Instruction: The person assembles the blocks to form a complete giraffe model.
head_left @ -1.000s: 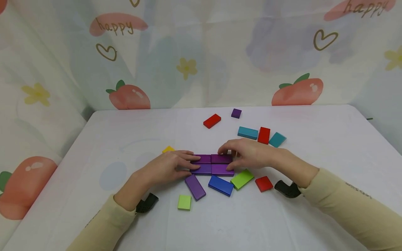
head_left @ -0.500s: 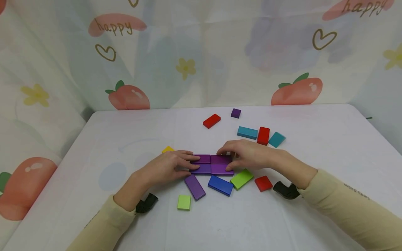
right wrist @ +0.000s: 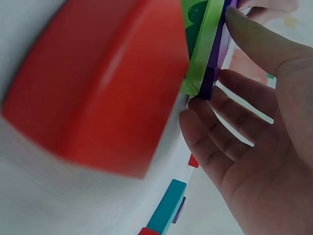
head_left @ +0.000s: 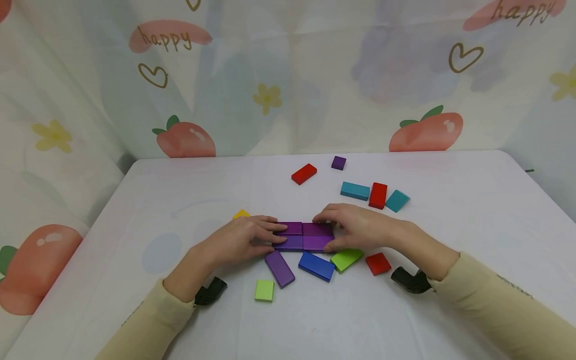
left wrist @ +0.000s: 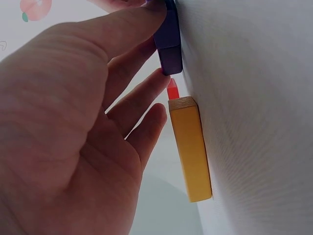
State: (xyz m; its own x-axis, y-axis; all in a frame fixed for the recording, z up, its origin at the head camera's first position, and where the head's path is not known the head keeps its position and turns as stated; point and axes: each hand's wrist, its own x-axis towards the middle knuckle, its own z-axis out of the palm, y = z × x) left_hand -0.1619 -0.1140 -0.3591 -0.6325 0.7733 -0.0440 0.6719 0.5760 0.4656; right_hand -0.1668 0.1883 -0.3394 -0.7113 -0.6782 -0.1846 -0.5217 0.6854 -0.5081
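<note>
Several purple blocks lie flat and touching in two rows at mid-table, including a back right block (head_left: 317, 229) and a front left block (head_left: 289, 243). My left hand (head_left: 243, 237) rests its outstretched fingers on their left end. At the right end, my right hand (head_left: 360, 226) holds the blocks between its thumb, at the front, and bent fingers at the back edge. A green block (head_left: 346, 259) lies partly under that hand. In the left wrist view, a yellow block (left wrist: 190, 152) sits near my fingertips; in the right wrist view, a red block (right wrist: 107, 88) looms large.
Nearer me lie a loose purple block (head_left: 280, 269), a blue block (head_left: 316, 266) and a light green square block (head_left: 264, 290). Farther back are a red block (head_left: 304, 174), a small dark purple block (head_left: 339, 163) and a teal block (head_left: 355, 190). A patterned cloth hangs behind the table.
My right hand has shifted slightly toward me, its thumb lower at the blocks' right end and covering more of the green block. The left hand and the blocks look unmoved.
</note>
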